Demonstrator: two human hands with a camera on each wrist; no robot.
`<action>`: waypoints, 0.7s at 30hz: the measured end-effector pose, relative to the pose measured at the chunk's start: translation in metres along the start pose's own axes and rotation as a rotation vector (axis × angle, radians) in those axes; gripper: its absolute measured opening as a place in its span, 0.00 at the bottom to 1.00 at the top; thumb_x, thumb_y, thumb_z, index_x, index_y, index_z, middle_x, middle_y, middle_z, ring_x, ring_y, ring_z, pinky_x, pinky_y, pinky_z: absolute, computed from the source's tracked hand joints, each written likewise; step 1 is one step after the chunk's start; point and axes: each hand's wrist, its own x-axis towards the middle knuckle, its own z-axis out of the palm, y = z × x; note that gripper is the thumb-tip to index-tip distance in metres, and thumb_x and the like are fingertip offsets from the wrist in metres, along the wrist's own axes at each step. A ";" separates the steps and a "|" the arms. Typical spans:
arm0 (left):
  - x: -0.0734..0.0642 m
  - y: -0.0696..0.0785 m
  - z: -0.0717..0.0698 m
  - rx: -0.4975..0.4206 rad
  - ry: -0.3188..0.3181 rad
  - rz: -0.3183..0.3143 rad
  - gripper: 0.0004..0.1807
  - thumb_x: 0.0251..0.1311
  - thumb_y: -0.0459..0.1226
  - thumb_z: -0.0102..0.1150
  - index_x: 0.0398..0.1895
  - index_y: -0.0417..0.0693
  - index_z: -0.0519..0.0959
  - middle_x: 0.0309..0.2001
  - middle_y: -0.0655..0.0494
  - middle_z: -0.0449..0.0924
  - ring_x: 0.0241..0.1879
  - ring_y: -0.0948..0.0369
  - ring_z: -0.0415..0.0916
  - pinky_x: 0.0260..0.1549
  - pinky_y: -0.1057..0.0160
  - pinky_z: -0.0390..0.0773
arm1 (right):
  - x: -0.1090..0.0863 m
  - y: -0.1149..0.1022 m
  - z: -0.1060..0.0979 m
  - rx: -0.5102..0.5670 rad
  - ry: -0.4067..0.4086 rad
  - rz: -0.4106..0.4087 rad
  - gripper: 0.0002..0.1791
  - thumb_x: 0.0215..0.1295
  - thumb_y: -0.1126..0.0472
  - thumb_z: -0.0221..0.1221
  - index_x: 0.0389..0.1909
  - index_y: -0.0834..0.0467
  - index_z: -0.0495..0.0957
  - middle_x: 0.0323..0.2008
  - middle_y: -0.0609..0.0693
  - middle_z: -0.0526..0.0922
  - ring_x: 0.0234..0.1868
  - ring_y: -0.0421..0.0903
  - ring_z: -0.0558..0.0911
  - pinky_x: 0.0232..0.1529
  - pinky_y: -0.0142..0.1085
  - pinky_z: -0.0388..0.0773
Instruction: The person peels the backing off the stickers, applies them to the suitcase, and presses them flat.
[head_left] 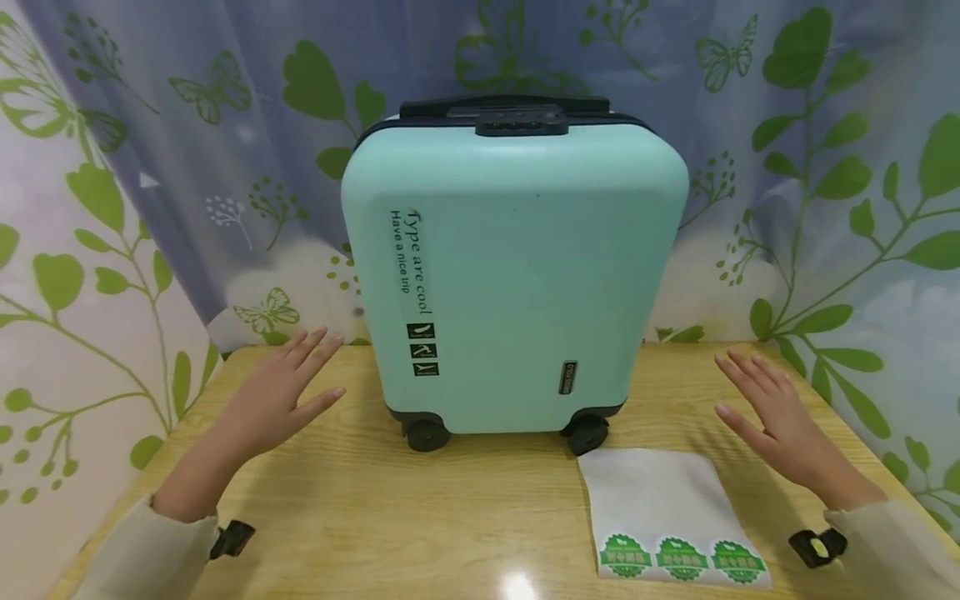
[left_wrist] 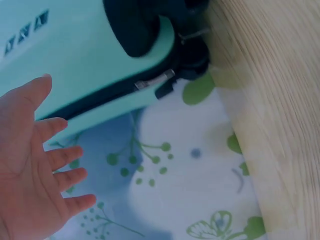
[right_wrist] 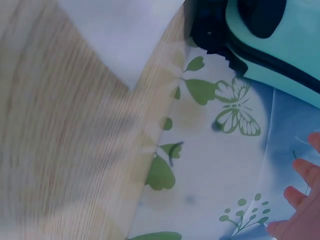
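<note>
A mint-green suitcase (head_left: 517,275) stands upright on its black wheels, with printed lettering down its left side and a black handle (head_left: 506,107) on top. To its left my left hand (head_left: 277,400) is held with fingers straight and spread, touching nothing. On the other side my right hand (head_left: 780,425) is likewise extended, apart from the suitcase. Below the right wheel lies a white sheet (head_left: 660,500) with three green round stickers (head_left: 681,558) along its near edge. The left wrist view shows the left palm (left_wrist: 25,175) beside the case; only some right fingers (right_wrist: 300,175) enter the right wrist view.
The suitcase and sheet are on a light wooden table (head_left: 420,517). Behind and at both sides hangs a curtain (head_left: 247,167) printed with green leaves and butterflies. A black wrist device (head_left: 232,540) sits at the left cuff, another (head_left: 817,547) at the right.
</note>
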 end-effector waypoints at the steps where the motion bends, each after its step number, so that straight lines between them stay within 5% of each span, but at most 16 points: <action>1: -0.001 0.004 -0.001 0.001 0.010 0.015 0.37 0.67 0.51 0.49 0.74 0.49 0.50 0.72 0.38 0.50 0.70 0.39 0.46 0.59 0.35 0.56 | -0.001 -0.001 0.000 0.013 -0.002 -0.001 0.35 0.68 0.60 0.53 0.73 0.56 0.51 0.72 0.60 0.49 0.71 0.65 0.44 0.66 0.63 0.34; 6: -0.004 0.021 -0.002 -0.009 0.055 0.091 0.35 0.66 0.49 0.52 0.72 0.47 0.56 0.70 0.40 0.56 0.66 0.40 0.56 0.57 0.37 0.61 | -0.004 -0.008 0.001 0.083 -0.030 -0.010 0.38 0.65 0.62 0.56 0.73 0.55 0.52 0.73 0.58 0.49 0.73 0.58 0.42 0.67 0.61 0.33; 13: -0.010 0.044 0.000 -0.071 0.113 0.172 0.33 0.64 0.45 0.56 0.70 0.48 0.61 0.66 0.44 0.64 0.62 0.44 0.65 0.56 0.42 0.67 | -0.011 -0.014 0.007 0.197 -0.083 -0.025 0.41 0.60 0.67 0.60 0.73 0.53 0.53 0.73 0.46 0.49 0.72 0.36 0.41 0.65 0.65 0.35; 21: -0.009 0.074 0.002 -0.151 0.135 0.309 0.30 0.64 0.45 0.56 0.67 0.48 0.65 0.64 0.51 0.69 0.60 0.52 0.68 0.54 0.48 0.71 | -0.016 -0.024 0.010 0.283 -0.175 -0.019 0.40 0.60 0.68 0.60 0.72 0.52 0.55 0.71 0.54 0.56 0.69 0.28 0.45 0.59 0.67 0.49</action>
